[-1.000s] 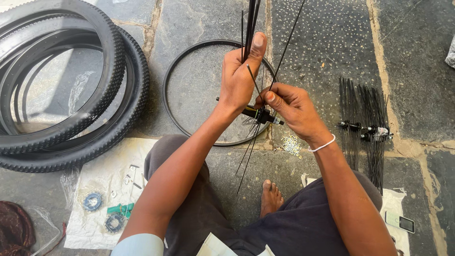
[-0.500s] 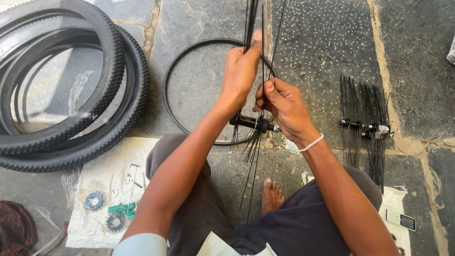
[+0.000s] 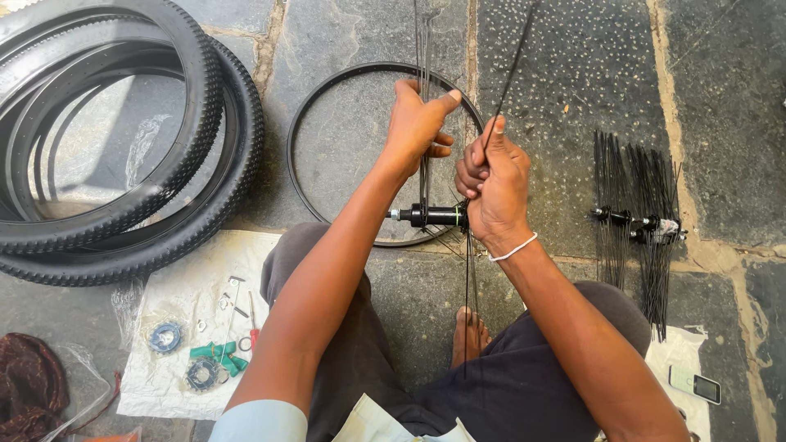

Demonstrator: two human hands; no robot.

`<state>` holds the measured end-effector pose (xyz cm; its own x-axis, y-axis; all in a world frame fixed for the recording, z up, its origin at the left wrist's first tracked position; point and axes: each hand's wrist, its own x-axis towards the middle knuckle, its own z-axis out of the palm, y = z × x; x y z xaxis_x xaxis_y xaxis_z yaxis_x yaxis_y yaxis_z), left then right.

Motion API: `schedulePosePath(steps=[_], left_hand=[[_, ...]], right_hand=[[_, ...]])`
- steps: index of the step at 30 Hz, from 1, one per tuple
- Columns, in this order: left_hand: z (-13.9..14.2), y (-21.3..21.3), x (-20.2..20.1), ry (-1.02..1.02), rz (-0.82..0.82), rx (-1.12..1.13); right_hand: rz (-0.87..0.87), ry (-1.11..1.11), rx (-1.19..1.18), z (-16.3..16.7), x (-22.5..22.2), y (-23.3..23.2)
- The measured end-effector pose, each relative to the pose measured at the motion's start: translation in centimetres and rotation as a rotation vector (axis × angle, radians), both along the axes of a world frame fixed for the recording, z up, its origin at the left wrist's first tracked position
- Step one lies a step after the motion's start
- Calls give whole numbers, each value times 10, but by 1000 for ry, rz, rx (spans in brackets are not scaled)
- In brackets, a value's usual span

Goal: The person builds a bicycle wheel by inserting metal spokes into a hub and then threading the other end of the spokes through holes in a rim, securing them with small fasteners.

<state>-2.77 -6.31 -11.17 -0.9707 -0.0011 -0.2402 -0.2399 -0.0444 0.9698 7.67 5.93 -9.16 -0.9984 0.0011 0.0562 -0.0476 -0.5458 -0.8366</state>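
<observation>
A black wheel hub (image 3: 432, 216) hangs in front of my knees with thin black spokes running up and down from it. My left hand (image 3: 416, 124) is closed around a bunch of these spokes (image 3: 422, 41) above the hub. My right hand (image 3: 493, 187) sits just right of the hub and pinches a single spoke (image 3: 514, 65) that slants up to the right. Behind both hands a bare black rim (image 3: 321, 106) lies flat on the stone floor.
Stacked black tyres (image 3: 184, 176) fill the upper left. A white sheet (image 3: 176, 299) at lower left carries small tools and round parts. To the right lies another hub with fanned spokes (image 3: 634, 219); a phone (image 3: 694, 383) rests on white paper. A dark cloth (image 3: 29, 385) lies bottom left.
The hub has tipped to lie level and sits lower. My right hand moved from the hub's end to pinch one spoke. My left hand kept its hold on the bunch.
</observation>
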Motion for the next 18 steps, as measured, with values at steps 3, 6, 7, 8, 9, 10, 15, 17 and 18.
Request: schedulePosePath(steps=[3, 6, 7, 8, 9, 10, 15, 17, 18], left_hand=[[-25, 6, -7, 123, 26, -245], [-41, 13, -7, 380, 11, -515], [-42, 14, -5, 313, -20, -529], [-41, 15, -3, 246, -53, -542], [-37, 16, 0, 221, -71, -509], [-31, 16, 3, 197, -88, -476], [17, 13, 22, 460, -204, -532], [31, 10, 30, 266, -479, -701], [35, 10, 33, 227, -549, -725]], right_hand=[[-58, 18, -24, 4, -5, 7], [-107, 16, -39, 8, -7, 18], [-129, 10, -46, 9, -8, 21], [-135, 5, -46, 10, -8, 23], [-142, -1, -47, 10, -7, 25], [-149, -5, -48, 10, -7, 27], [-174, 29, -2, 12, -3, 30], [-186, 49, 6, 12, -2, 32], [-192, 55, 6, 13, -3, 34]])
